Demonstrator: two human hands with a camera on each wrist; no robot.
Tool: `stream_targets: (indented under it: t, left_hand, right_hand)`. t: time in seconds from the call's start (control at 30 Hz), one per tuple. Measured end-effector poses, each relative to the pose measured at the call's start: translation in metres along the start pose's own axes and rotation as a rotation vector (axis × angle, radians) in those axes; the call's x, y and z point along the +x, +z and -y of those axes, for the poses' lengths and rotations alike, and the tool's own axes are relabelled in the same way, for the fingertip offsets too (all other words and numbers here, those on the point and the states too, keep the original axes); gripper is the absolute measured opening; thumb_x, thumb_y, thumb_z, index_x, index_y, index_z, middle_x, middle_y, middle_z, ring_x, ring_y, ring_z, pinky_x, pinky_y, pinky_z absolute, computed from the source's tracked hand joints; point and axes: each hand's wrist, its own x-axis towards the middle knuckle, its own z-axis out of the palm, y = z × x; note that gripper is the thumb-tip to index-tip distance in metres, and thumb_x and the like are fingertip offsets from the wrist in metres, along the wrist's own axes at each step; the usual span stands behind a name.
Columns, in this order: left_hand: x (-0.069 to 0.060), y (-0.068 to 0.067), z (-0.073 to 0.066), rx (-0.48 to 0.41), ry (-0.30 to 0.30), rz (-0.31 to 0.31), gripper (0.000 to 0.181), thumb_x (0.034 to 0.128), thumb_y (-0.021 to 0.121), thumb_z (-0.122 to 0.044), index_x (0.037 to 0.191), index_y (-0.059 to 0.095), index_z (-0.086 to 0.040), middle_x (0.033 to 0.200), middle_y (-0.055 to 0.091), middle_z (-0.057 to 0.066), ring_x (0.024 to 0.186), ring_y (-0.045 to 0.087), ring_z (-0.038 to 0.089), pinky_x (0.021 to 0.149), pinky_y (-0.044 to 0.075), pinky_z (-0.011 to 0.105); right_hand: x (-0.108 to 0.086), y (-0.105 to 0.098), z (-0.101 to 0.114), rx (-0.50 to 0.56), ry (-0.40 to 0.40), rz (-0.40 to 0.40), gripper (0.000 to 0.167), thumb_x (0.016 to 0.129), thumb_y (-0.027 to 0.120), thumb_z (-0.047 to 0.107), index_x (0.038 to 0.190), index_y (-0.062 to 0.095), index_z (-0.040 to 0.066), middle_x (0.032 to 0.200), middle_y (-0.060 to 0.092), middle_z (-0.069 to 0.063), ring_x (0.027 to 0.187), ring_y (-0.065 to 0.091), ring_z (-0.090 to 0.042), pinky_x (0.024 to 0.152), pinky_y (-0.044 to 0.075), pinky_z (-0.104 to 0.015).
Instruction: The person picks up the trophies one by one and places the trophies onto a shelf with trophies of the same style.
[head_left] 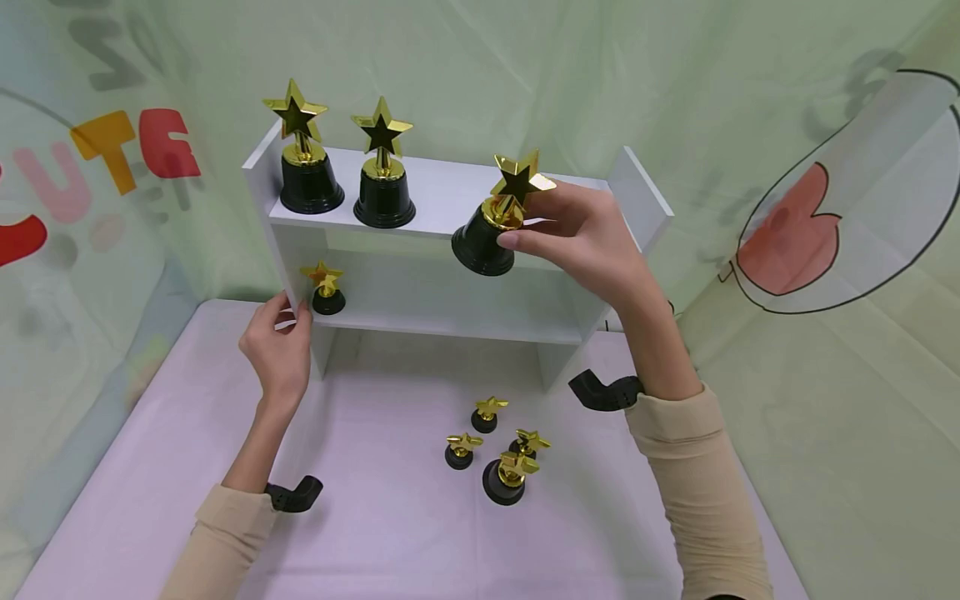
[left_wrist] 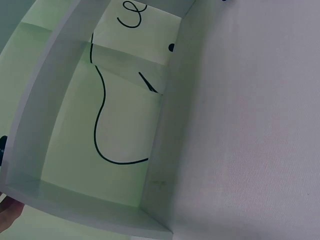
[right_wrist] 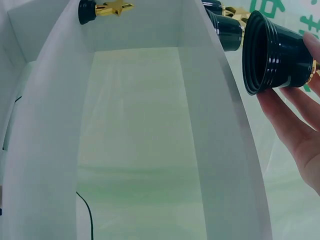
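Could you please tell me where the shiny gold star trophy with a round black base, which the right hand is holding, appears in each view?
Head: the gold star trophy is just right of centre, upper half, tilted in the right hand.
Left wrist: not in it.
Right wrist: upper right, base rim facing left.
Shared landmark: the white shelf unit.

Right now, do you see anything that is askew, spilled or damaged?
Nothing looks spilled or damaged. Only the large trophy in the right hand leans, which seems natural while held; the two trophies on the top shelf stand upright.
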Motion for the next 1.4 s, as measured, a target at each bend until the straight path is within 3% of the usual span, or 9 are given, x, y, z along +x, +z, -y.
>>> stream_targets:
  t: [0.17, 0.37, 0.87, 1.4]
  left_hand:
    - [0.001, 0.0, -0.001, -0.003, -0.007, -0.001, 0.019, 0.0928, 0.07, -0.002, 0.11, 0.078, 0.001, 0.097, 0.075, 0.021, 0.082, 0.071, 0.03, 0.07, 0.051, 0.013]
    - [0.001, 0.001, 0.0, -0.005, -0.009, -0.014, 0.017, 0.0912, 0.071, 0.0, 0.106, 0.079, 0.0, 0.093, 0.075, 0.02, 0.078, 0.071, 0.027, 0.069, 0.051, 0.011]
    - [0.001, 0.0, 0.003, 0.007, -0.026, -0.002, 0.021, 0.0922, 0.069, 0.0, 0.11, 0.079, -0.001, 0.097, 0.075, 0.021, 0.081, 0.071, 0.028, 0.069, 0.053, 0.014]
    - [0.002, 0.001, 0.003, 0.004, -0.022, -0.002, 0.018, 0.092, 0.069, -0.001, 0.108, 0.079, 0.0, 0.094, 0.075, 0.021, 0.08, 0.071, 0.029, 0.07, 0.05, 0.008]
  right_hand:
    - [0.013, 0.001, 0.003, -0.005, 0.03, 0.004, 0.023, 0.086, 0.082, 0.009, 0.108, 0.078, 0.004, 0.106, 0.074, -0.004, 0.099, 0.074, -0.022, 0.087, 0.06, -0.027]
    - [0.028, 0.003, 0.005, -0.06, 0.074, 0.007, 0.027, 0.086, 0.083, 0.016, 0.111, 0.078, 0.008, 0.111, 0.074, -0.002, 0.106, 0.072, -0.018, 0.095, 0.058, -0.029]
    - [0.061, 0.01, 0.0, -0.138, 0.104, 0.102, 0.036, 0.088, 0.08, 0.021, 0.122, 0.075, 0.01, 0.117, 0.075, -0.003, 0.111, 0.07, -0.016, 0.101, 0.055, -0.03]
    - [0.072, 0.015, -0.009, -0.137, 0.15, 0.114, 0.039, 0.089, 0.08, 0.023, 0.125, 0.073, 0.01, 0.12, 0.074, -0.002, 0.112, 0.071, -0.017, 0.1, 0.055, -0.03]
